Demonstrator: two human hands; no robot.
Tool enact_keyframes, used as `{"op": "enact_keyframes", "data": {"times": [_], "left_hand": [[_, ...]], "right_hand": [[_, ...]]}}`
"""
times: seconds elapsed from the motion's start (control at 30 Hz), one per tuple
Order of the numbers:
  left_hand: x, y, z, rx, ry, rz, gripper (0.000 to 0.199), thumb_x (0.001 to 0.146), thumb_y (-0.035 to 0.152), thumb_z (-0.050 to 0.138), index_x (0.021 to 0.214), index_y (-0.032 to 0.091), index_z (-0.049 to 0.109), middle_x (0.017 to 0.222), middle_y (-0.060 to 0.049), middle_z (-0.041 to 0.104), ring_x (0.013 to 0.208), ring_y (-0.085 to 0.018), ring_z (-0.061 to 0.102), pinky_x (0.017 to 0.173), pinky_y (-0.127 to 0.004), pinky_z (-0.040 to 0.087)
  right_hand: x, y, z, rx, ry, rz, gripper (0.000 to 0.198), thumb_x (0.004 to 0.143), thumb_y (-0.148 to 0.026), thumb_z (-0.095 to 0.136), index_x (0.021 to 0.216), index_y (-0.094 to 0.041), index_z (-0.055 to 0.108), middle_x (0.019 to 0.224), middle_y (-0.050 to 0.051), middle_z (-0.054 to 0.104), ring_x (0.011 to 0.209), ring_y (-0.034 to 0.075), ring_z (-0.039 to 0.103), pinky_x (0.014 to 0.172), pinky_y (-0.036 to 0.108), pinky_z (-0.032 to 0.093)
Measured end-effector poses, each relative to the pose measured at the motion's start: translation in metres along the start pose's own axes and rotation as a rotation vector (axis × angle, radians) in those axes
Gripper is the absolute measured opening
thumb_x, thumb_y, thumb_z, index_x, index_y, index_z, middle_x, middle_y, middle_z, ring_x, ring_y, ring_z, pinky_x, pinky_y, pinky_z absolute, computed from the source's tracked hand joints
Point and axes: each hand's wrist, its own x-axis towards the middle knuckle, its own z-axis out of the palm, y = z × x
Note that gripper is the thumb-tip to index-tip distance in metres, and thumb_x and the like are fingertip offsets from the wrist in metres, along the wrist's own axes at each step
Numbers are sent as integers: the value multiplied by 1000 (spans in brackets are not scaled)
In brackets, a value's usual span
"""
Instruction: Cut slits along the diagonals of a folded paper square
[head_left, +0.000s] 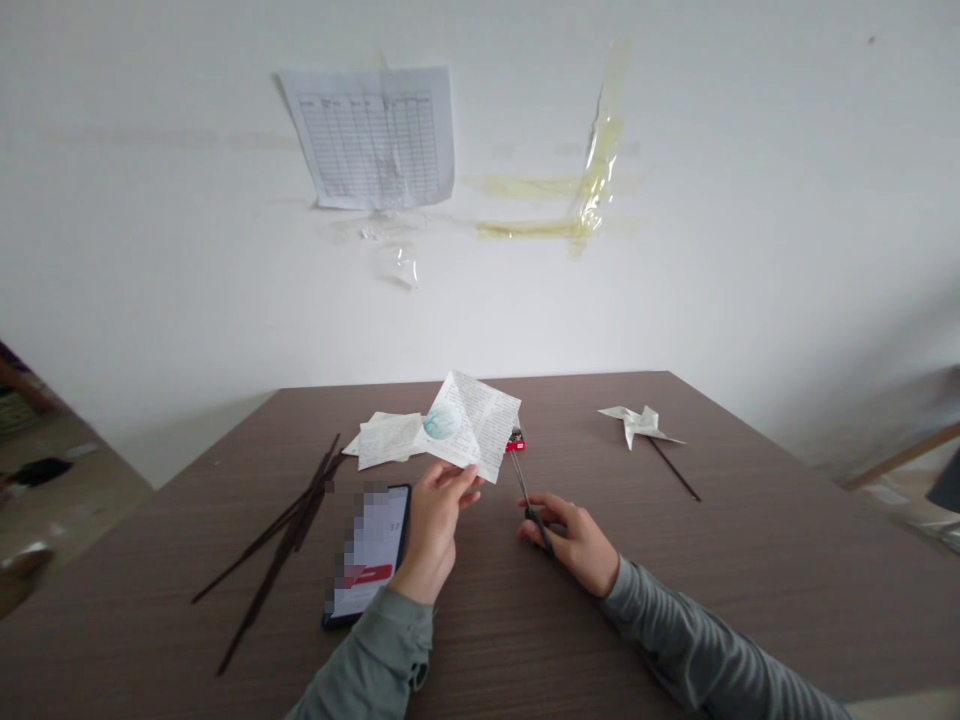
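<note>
My left hand pinches the lower edge of a square sheet of printed paper, held up above the table. A crease runs across the sheet, and a round blue-green picture shows on its left part. In my right hand is a pair of scissors, its blades pointing away from me, just right of the paper and apart from it. Behind the sheet, a small red box is partly hidden. More paper pieces lie on the table to the left.
A paper pinwheel on a dark stick lies at the right of the brown table. Several dark sticks lie at the left, beside a phone. A printed form is taped to the wall behind.
</note>
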Motion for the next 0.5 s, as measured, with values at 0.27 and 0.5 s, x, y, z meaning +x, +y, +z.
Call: {"op": "enact_keyframes", "data": {"times": [0.27,0.5], "left_hand": [[0,1,-2,-38,1,4,46,58,39,117,87,24,85,95,-6,95,86,-25,91,73,-31,71],[-1,3,-1,-43,3,23,60,49,47,121,91,22,87,94,-6,94,84,-25,90,73,-31,70]], "right_hand": [[-3,-6,6,46,-77,-4,63,94,-87,97,113,-26,94,89,11,98,76,33,86,81,46,70],[-6,-5,10,52,-123,-28,62,98,-88,93,110,-27,94,84,7,96,66,25,78,70,38,64]]}}
